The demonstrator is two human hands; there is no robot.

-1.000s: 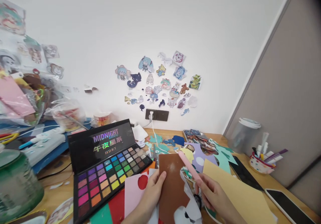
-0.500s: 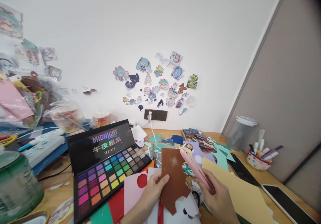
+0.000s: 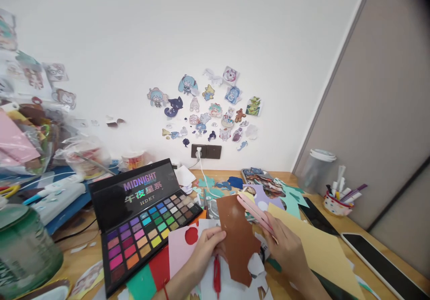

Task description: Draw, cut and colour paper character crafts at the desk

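Now we see the brown paper sheet (image 3: pixel 237 235) tilted further than a second ago, our left hand (image 3: pixel 204 250) pinching its left edge. Just right of that one sheet, our right hand (image 3: pixel 285 246) grips one pink scissors (image 3: pixel 254 211), its blades parted.

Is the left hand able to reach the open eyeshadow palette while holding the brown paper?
Probably yes. The left hand pinches the brown paper piece, and the open eyeshadow palette lies just left of it, nothing between.
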